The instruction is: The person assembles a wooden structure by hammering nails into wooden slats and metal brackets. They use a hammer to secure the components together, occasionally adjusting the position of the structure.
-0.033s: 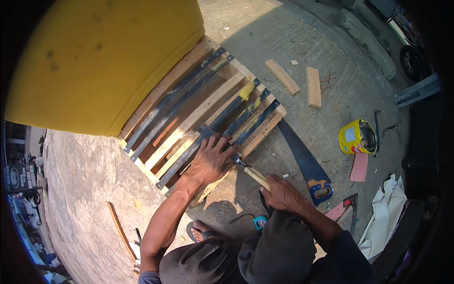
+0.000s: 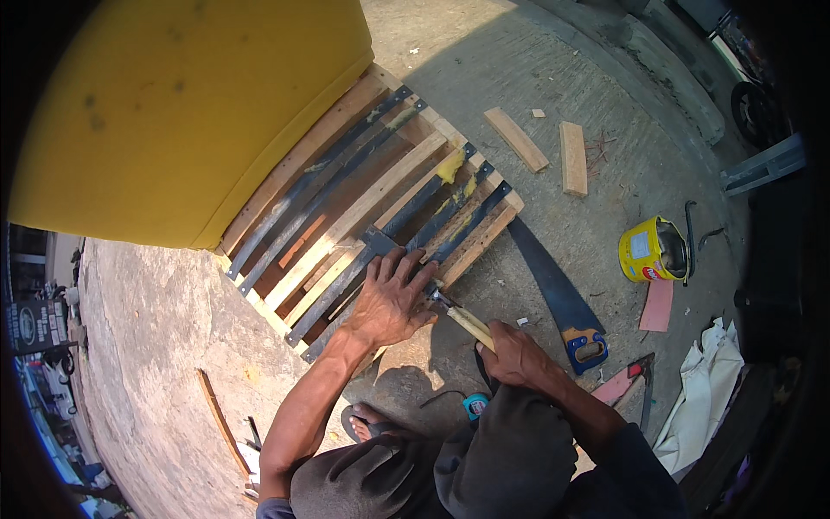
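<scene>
Dark webbing straps [image 2: 458, 229] run across a wooden slatted frame [image 2: 510, 206], which is joined to a large yellow upholstered piece [image 2: 216, 112]. My left hand [image 2: 389, 298] lies on the straps near the frame's closest edge, fingers spread and thumb out to the side. In my right hand [image 2: 516, 353] is a hammer [image 2: 471, 325], gripped by its pale wooden handle. The metal head rests close by my left fingertips at the frame's edge, and part of it is hard to make out. Yellow foam scraps [image 2: 450, 166] cling to some straps.
A handsaw [image 2: 562, 285] lies right of the frame. Beyond it are two wood blocks [image 2: 573, 160] and a yellow tin [image 2: 644, 251]. A turquoise tape measure [image 2: 475, 405] sits by my knee. White cloth [image 2: 705, 389] lies at the right, a thin wood strip [image 2: 220, 419] at the left.
My left hand has shifted slightly toward me and right, and its thumb now shows stretched out. The hammer and my right hand have moved only a little.
</scene>
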